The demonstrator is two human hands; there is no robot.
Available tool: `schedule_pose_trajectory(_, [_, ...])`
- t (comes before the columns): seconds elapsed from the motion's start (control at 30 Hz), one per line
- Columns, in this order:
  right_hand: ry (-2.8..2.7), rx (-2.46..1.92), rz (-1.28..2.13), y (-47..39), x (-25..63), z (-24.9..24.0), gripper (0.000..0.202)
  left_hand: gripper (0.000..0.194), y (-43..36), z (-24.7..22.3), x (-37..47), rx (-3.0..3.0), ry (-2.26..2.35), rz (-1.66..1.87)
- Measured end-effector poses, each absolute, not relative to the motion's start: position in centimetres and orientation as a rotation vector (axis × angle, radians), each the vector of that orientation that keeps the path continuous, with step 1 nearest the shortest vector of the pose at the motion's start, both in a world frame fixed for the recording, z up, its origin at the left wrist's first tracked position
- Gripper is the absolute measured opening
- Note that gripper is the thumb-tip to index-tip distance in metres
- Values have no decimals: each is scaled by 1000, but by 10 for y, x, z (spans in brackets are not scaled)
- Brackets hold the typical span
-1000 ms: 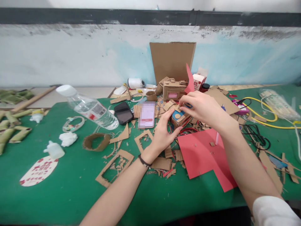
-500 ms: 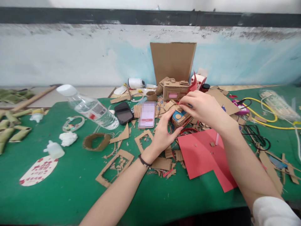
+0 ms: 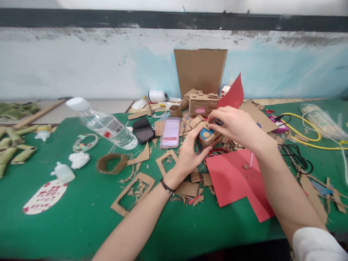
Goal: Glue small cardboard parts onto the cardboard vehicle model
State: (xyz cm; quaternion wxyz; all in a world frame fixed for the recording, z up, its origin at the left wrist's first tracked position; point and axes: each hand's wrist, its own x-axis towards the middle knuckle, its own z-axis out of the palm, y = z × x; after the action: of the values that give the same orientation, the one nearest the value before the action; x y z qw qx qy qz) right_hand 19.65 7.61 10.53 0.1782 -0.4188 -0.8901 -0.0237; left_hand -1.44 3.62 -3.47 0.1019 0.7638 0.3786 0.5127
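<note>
A small cardboard box (image 3: pixel 208 135) with blue on its top and a round brown cardboard disc sits in front of me. My left hand (image 3: pixel 190 150) wraps around its left side, thumb low at the front and fingers at the upper edge. At the box top, my right hand (image 3: pixel 233 125) bends over with thumb and index finger pinched together; what lies between the fingertips is too small to make out. Behind that hand a sheet of red paper (image 3: pixel 235 93) stands up, its lower end hidden. A larger red sheet (image 3: pixel 233 177) lies below my right forearm.
A cardboard camera-like box (image 3: pixel 203 104) and an upright cardboard panel (image 3: pixel 200 70) stand behind. Leftward are a phone (image 3: pixel 172 132), a black device (image 3: pixel 143 129), and a tilted-looking water bottle (image 3: pixel 108 125). Cardboard scraps (image 3: pixel 187 189) and frames (image 3: pixel 133 192) litter the green table (image 3: pixel 81 232).
The red paper behind my right hand has swung up and to the right, showing more of its face. My right hand has shifted very slightly; the left hand stays on the box.
</note>
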Motion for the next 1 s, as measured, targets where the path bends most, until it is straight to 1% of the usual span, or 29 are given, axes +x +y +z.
schedule_pose_trajectory(0.23, [-2508, -1194, -81, 75, 198, 107, 14, 78, 37, -39, -15, 2223, 1134, 1477])
schedule_pose_trajectory(0.4, [-2510, -1199, -61, 75, 197, 107, 13, 87, 39, -44, -16, 2240, 1110, 1497])
schedule_pose_trajectory(0.5, [-2519, -1177, 0, 76, 197, 108, 13, 86, 40, -39, -16, 2292, 1110, 1483])
schedule_pose_trajectory(0.73, [-2505, -1164, 78, 80, 201, 106, 24, 84, 39, -21, -10, 2432, 1201, 1374])
schedule_pose_trajectory(1.0, [-2504, -1112, 76, 85, 203, 103, 21, 85, 38, -21, -5, 2447, 1228, 1405])
